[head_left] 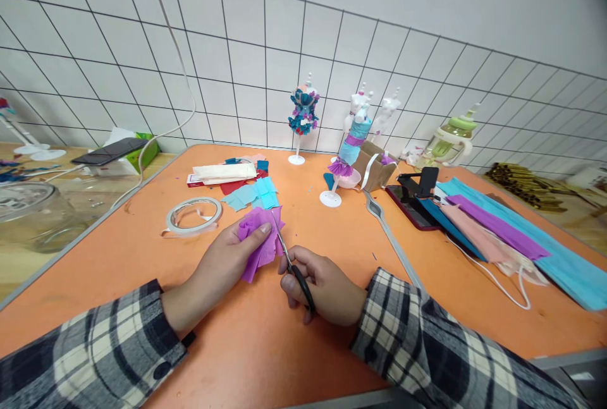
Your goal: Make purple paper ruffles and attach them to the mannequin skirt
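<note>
My left hand pinches a bunched piece of purple crepe paper just above the orange table. My right hand is closed around the black handles of a pair of scissors. The thin blades point up and away and lie against the right edge of the purple paper. Both forearms wear plaid sleeves and rest near the table's front edge.
A tape roll lies left of the paper, with light blue paper scraps behind. Small mannequin stands in paper dresses stand at the back. Folded crepe sheets, a phone on a stand and a green bottle are to the right.
</note>
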### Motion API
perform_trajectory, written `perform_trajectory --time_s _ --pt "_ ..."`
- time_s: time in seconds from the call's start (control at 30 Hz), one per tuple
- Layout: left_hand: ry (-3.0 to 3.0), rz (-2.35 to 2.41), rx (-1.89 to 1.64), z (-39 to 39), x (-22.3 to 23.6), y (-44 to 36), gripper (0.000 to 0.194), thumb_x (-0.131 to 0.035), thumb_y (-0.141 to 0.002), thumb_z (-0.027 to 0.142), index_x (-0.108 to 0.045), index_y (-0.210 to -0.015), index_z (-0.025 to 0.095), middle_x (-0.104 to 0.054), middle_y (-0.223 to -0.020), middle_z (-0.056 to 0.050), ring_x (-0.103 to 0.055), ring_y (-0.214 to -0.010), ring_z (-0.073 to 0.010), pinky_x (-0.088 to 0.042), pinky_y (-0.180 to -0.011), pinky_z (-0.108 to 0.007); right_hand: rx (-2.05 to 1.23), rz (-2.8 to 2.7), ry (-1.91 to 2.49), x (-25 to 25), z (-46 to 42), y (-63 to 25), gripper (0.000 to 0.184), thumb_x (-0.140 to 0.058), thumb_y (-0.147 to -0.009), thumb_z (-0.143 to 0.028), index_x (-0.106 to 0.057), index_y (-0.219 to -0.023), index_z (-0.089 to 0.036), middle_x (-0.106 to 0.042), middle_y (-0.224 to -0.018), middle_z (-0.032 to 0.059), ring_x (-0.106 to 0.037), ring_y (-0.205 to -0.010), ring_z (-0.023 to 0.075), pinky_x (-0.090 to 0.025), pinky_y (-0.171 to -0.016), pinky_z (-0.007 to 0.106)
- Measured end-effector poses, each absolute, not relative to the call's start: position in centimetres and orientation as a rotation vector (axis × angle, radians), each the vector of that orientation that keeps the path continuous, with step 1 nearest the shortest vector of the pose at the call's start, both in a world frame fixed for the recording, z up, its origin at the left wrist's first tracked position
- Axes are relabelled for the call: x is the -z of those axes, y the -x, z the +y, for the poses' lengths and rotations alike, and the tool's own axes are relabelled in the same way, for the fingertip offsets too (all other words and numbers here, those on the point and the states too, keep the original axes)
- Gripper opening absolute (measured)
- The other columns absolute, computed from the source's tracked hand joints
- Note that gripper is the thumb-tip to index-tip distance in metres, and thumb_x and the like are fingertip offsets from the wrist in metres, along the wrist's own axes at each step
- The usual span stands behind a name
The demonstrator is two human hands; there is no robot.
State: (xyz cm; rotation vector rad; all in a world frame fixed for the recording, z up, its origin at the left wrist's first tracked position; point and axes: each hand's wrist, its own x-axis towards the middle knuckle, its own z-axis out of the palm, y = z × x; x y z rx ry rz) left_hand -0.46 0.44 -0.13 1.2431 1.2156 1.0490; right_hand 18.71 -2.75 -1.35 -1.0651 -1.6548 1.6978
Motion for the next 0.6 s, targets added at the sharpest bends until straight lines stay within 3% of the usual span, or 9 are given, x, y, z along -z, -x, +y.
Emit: perform_trajectory --time_s 0.5,0.6 --pt "-1.351 1.349 -1.075 0.32 -0.28 0.31 0.046 -0.067 -0.080 0.067 -0.063 -0.078 0.021 -0.058 -0.059 0.003 -0.049 -0.054 -0.0165 -0.037 -0.051 -0.027 -1.662 -1.661 1.121 1.97 -2.77 -18.58 0.030 -0.068 -0.085 -0.042 -0.049 -0.101 -0.024 -0.051 -0.065 -0.0079 -0.053 -0.054 0.0102 -0.052 -0.041 0.019" --pt "-1.351 1.309 -1.097 0.50 -0.18 0.38 0.043 -0.067 -0.082 0.064 -0.066 -0.082 0.021 -0.063 -0.065 0.002 -0.052 -0.058 -0.0171 -0.038 -0.054 -0.027 -1.653 -1.664 1.141 1.91 -2.75 -18.57 0.029 -0.067 -0.086 -0.041 -0.049 -0.100 -0.024 -0.051 -0.064 -0.0081 -0.053 -0.053 0.0098 -0.051 -0.040 0.019"
